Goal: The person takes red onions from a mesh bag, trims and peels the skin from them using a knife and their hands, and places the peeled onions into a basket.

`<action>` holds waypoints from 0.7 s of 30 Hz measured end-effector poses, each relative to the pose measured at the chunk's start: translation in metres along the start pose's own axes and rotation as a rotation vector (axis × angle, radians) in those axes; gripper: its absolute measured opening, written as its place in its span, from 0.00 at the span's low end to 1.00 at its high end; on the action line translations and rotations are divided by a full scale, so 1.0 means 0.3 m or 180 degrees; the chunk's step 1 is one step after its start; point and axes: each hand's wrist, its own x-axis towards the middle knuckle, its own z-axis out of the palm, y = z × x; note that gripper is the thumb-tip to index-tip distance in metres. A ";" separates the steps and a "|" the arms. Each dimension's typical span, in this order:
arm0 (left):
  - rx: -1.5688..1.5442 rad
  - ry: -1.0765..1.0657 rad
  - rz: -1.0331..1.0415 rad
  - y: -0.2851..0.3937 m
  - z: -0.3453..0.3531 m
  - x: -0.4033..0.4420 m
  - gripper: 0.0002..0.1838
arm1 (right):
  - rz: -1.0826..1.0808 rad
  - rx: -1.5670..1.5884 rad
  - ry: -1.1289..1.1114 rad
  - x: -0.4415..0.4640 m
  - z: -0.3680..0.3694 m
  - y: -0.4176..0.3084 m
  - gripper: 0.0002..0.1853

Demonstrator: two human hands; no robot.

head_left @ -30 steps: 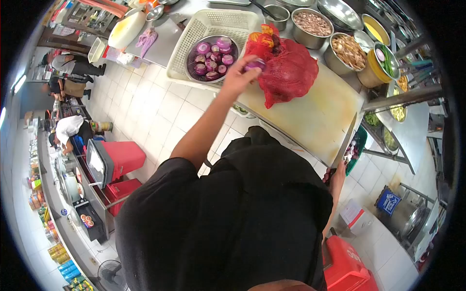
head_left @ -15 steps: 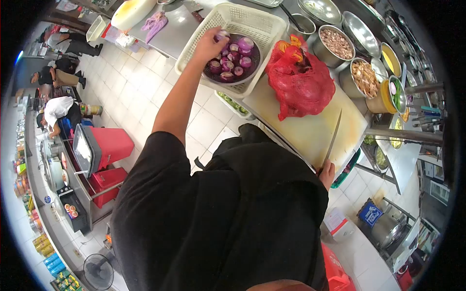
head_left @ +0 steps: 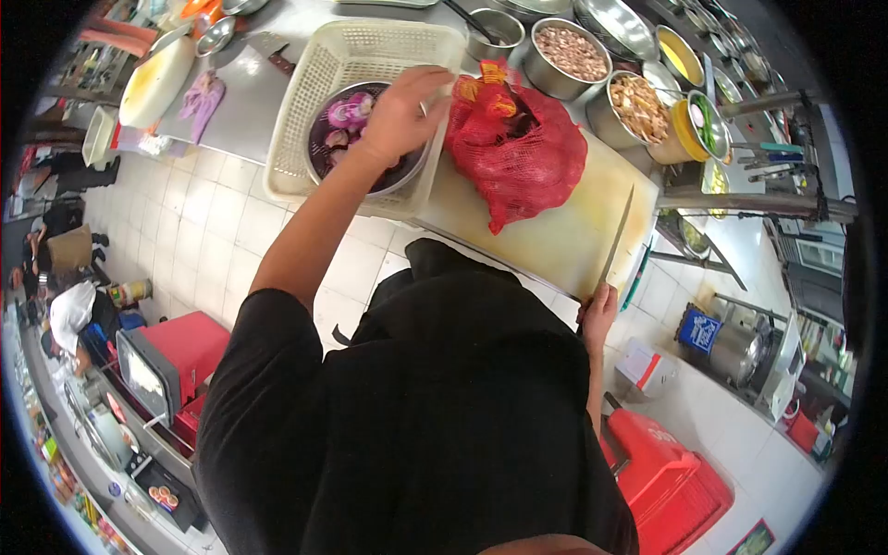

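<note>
Over the right side of a metal bowl point(head_left: 400, 185), my left hand point(head_left: 407, 111) is held with its fingers stretched toward a red mesh bag point(head_left: 532, 153). No item shows in that hand. Purple onions point(head_left: 350, 111), apparently peeled, lie in the bowl, partly covered by the hand and forearm. The bowl sits inside a cream perforated plastic basket point(head_left: 289, 129). My right hand point(head_left: 599, 310) grips the handle of a long knife point(head_left: 619, 236), whose blade lies over the right end of a yellowed cutting board point(head_left: 546, 259). The full mesh bag rests on this board, its contents mostly hidden.
Behind the board stand a pot of chopped pinkish pieces point(head_left: 572, 51), a pot of tan slices point(head_left: 638, 106) and other metal bowls. A cleaver point(head_left: 273, 51) and a purple cloth point(head_left: 202, 97) lie on the steel counter point(head_left: 242, 102). A metal rail point(head_left: 740, 199) runs at the right.
My left hand has moved right from above the onions to the bowl's right side, toward the mesh bag, its fingers now extended. The view has shifted; my right hand still holds the knife.
</note>
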 end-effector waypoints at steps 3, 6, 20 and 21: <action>-0.0348 -0.0475 0.0480 0.099 0.119 0.054 0.15 | 0.0025 -0.0108 0.0052 0.007 -0.001 0.001 0.17; -0.0567 -0.1036 0.0689 0.127 0.234 0.063 0.10 | 0.0021 -0.0208 0.0142 0.009 0.008 -0.006 0.16; 0.0216 -0.2136 -0.0246 0.137 0.419 0.185 0.21 | 0.0026 -0.0030 0.0068 0.029 -0.037 0.114 0.16; -0.0086 -0.2092 -0.0184 0.156 0.424 0.187 0.21 | 0.0000 -0.0385 0.0063 0.036 -0.055 0.127 0.18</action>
